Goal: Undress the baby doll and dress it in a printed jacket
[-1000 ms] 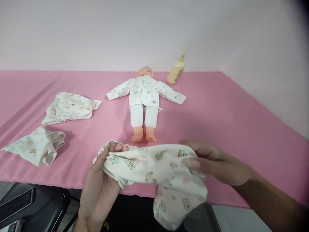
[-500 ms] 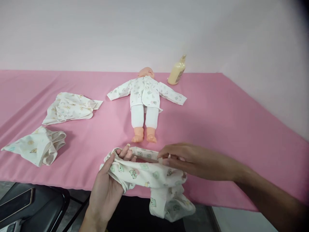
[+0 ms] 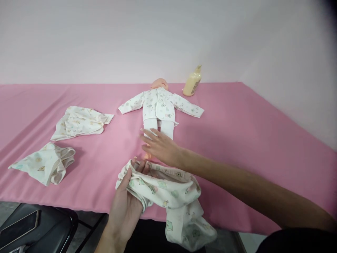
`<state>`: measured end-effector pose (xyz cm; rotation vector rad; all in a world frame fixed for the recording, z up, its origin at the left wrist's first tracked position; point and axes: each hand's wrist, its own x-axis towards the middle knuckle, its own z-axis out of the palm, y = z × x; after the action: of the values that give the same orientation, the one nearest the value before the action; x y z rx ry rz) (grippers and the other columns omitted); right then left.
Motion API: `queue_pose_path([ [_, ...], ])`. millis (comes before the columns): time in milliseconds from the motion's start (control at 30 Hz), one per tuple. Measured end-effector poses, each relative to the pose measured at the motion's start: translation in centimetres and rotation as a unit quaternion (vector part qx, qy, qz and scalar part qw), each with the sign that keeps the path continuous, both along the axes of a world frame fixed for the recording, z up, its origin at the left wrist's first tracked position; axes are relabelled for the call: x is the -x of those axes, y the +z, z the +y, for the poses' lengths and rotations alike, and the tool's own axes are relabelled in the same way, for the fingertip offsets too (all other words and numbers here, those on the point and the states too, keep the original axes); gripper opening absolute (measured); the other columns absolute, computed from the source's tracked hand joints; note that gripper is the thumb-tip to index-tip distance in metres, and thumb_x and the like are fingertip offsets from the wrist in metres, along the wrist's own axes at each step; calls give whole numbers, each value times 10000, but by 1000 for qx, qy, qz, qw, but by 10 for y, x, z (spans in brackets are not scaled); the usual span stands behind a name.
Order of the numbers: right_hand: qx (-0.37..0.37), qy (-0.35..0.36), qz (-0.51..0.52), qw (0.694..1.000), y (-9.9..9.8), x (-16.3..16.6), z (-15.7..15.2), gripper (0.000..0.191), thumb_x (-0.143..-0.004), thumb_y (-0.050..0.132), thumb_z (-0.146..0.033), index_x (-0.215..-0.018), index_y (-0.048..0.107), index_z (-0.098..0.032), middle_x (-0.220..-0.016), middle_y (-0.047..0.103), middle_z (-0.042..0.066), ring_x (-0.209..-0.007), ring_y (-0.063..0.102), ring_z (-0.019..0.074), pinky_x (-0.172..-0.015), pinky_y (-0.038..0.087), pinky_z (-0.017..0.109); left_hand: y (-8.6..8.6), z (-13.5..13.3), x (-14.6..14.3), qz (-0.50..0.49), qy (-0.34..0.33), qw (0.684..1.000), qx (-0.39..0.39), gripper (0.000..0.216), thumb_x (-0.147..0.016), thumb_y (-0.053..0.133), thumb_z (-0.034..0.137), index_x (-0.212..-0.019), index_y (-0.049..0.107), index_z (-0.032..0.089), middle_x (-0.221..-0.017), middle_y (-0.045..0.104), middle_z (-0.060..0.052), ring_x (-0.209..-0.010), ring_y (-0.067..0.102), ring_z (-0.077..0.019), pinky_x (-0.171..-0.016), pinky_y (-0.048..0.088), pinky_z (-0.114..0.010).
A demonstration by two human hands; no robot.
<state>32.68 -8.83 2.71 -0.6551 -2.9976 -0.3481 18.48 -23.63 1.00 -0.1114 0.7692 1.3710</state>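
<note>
My left hand [image 3: 129, 200] grips a pair of baby pants [image 3: 168, 193], white with green bears, at one side. Its fingers pass inside the gathered fabric and the thumb presses from outside. The waist gapes and one leg hangs below the table edge. My right hand [image 3: 163, 146] is open, fingers spread, over the lower legs and feet of a baby doll [image 3: 159, 105]. Whether it touches them I cannot tell. The doll lies on its back in a white printed jacket and white leggings, arms stretched out, feet towards me, mostly hidden by my right hand.
A pink cloth [image 3: 237, 140] covers the table. Two printed white garments lie at the left, one flat [image 3: 81, 123] and one crumpled [image 3: 50, 163]. Behind the doll stands a yellow pump bottle [image 3: 192, 82]. A phone [image 3: 19, 225] rests on a black chair [image 3: 52, 228].
My right hand has let go of the pants' waist and moved forward and left over the doll's feet. My left hand, still holding the pants, appears slightly lower and farther right.
</note>
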Motion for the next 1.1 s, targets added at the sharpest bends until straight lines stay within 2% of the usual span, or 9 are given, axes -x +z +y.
queue_pose_path([
  [67,-7,8,4,1000,1,2,0,200,-896,561,-96,-1025,700,-159,-1473,506,128,-1446,354,319,-1157,310,511,0,1,0,-5,1,1000,0,383,-959,591,253,-1342,599,239,-1322,650,-109,-1123,687,-220,-1000,562,-381],
  [200,10,44,19,999,3,-4,7,291,-877,498,-4,-1018,702,-156,-1406,565,138,-1390,426,315,-1075,385,494,0,9,-2,-31,-7,999,-14,359,-962,585,248,-1320,608,253,-1254,682,-79,-1041,710,-194,-949,577,-349],
  [333,23,51,20,998,12,-9,11,303,-873,507,-18,-1062,697,-160,-1401,567,126,-1365,435,328,-1049,381,486,1,24,-9,-78,-14,996,-51,303,-962,588,248,-1261,634,236,-1090,722,-37,-931,717,-156,-910,579,-307],
  [467,23,45,25,998,24,-9,8,328,-888,479,-16,-1105,677,-161,-1382,574,113,-1326,452,301,-1026,378,451,7,39,-16,-101,-29,991,-79,238,-962,594,293,-1184,652,231,-1005,724,-10,-865,714,-132,-887,579,-288],
  [700,30,20,41,998,30,-8,0,239,-991,454,-172,-1036,688,-167,-1252,627,129,-1214,507,284,-986,386,441,27,50,-17,-56,-6,995,-80,266,-987,548,289,-1238,637,284,-1080,721,-24,-951,717,-152,-877,584,-296],
  [900,56,39,98,993,31,-18,0,268,-996,449,-157,-1170,653,-150,-1335,580,159,-1250,504,283,-986,413,446,26,61,-18,-12,-28,998,-62,224,-964,581,281,-1161,668,220,-1023,729,-33,-877,722,-143,-823,597,-271],
  [1000,110,18,157,981,36,-28,-3,263,-1017,432,-192,-1130,667,-167,-1227,626,132,-1168,550,246,-963,427,417,26,69,-16,27,-36,998,-43,198,-935,621,267,-1120,666,210,-937,727,-22,-778,717,-138,-755,601,-272],
  [1100,229,-45,221,947,41,-34,-13,270,-1026,449,-315,-1049,682,-179,-1021,655,80,-975,592,195,-858,449,351,26,77,-16,56,-35,997,-35,149,-923,628,251,-1059,659,198,-839,705,-4,-684,694,-121,-659,581,-239],
])
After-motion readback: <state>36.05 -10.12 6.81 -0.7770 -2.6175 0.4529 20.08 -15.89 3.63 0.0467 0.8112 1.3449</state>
